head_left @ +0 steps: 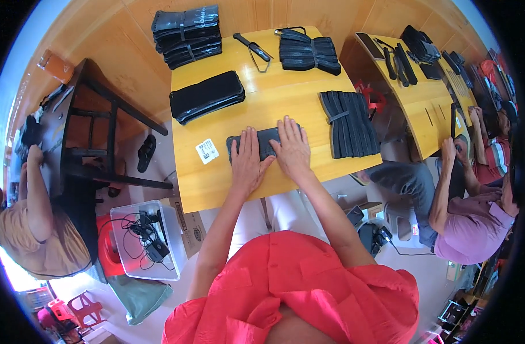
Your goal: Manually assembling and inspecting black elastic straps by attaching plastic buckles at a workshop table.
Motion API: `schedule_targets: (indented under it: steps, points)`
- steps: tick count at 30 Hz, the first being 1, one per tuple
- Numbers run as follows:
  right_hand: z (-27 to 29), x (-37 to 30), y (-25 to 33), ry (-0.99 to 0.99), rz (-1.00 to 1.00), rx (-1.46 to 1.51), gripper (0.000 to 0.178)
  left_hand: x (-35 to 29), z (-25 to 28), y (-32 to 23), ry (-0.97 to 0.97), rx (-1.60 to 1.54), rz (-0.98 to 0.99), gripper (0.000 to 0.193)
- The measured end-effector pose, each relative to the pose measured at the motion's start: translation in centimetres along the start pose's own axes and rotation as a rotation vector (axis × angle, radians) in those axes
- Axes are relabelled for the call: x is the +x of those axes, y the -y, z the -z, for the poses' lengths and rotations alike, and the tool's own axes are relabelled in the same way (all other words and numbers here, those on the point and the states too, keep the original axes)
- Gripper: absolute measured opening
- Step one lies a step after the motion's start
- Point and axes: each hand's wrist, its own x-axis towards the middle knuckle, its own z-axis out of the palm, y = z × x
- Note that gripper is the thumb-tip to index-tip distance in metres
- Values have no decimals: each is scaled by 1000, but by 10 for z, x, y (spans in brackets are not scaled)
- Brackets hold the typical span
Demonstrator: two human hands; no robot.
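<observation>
Both palms lie flat on a black rectangular piece, perhaps a leather wallet, on the yellow table. My left hand covers its left part, fingers stretched forward. My right hand presses over its right part, fingers likewise straight and slightly apart. Neither hand grips anything. To the left of my left hand is a white printed label. A neat stack of black flat pieces sits behind it. Right of my right hand lies a strapped bundle of black folded strips.
At the table's back are a strapped black stack, a black-handled tool and another strapped bundle. A clear bin of cables stands on the floor at left. Other people sit at the left table and the right table.
</observation>
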Motion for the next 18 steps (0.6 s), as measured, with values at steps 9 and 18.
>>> schedule_targets:
  steps: [9,18]
  points:
    - [1,-6,-22,-17,-45,10,58,-3,-2,8,6,67,16,74]
    - [4,-7,-20,-9,-30,11,57,-25,13,30,-22,110,124,72]
